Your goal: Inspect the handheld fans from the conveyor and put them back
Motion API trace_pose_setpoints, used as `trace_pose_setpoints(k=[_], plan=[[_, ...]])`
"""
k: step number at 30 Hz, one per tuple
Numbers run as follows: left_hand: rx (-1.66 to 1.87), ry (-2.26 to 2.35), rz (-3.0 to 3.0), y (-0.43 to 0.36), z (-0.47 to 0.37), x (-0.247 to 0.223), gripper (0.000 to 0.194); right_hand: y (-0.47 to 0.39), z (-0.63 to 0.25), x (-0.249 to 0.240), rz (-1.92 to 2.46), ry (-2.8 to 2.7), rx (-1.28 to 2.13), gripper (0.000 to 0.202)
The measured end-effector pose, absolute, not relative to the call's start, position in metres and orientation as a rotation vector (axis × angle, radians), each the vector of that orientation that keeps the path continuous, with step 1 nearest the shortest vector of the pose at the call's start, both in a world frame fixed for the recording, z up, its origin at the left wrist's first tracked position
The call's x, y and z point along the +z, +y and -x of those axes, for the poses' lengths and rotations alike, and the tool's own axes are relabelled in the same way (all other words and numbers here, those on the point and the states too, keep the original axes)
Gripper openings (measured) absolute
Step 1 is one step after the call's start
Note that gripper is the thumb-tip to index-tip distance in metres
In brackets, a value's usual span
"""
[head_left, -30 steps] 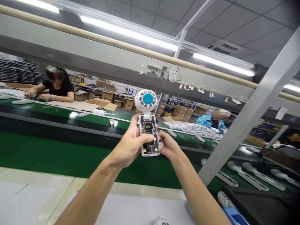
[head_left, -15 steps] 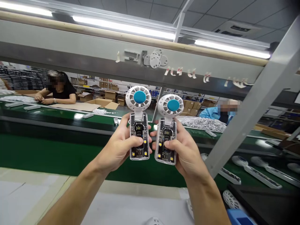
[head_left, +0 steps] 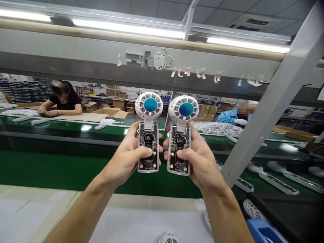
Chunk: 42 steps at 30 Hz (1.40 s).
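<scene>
left hand (head_left: 128,158) clasps left fan (head_left: 148,135), right hand (head_left: 199,160) clasps right fan (head_left: 180,136) | both upright, side by side above belt (head_left: 63,168) | likely light, rigid, slick clear plastic; hold by body, not grille head

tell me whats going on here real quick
A person at a green conveyor belt holds up two small handheld fans side by side, one in each hand. The left hand grips the left fan and the right hand grips the right fan, each thumb pressed on the clear body, small lights lit. More fans lie on the belt to the right. Two other people work on the far side.
</scene>
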<state>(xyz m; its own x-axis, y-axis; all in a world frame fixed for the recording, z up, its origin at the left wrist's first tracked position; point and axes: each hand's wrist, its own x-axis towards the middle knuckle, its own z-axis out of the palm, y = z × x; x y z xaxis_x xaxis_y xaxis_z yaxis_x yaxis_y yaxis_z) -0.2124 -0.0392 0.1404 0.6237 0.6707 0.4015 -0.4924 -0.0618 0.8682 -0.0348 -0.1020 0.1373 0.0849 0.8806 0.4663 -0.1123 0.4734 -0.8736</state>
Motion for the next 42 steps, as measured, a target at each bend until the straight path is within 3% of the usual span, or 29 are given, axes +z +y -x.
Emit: trace_pose_setpoints(k=[11,16,22,42], plan=[[0.944,0.185,-1.280,-0.045,0.214,0.143,0.066,-0.104,0.037,0.138,0.765,-1.242,0.876,0.079],[0.953,0.123,-1.258,-0.046,0.215,0.144,0.063,-0.107,0.038,0.140,0.826,-1.217,0.817,0.089],[0.990,0.145,-1.252,-0.047,0.209,0.142,0.061,-0.108,0.041,0.140,0.791,-1.198,0.844,0.077],[0.923,0.090,-1.129,-0.050,0.203,0.137,0.058,-0.108,0.037,0.142,0.812,-1.223,0.872,0.081]])
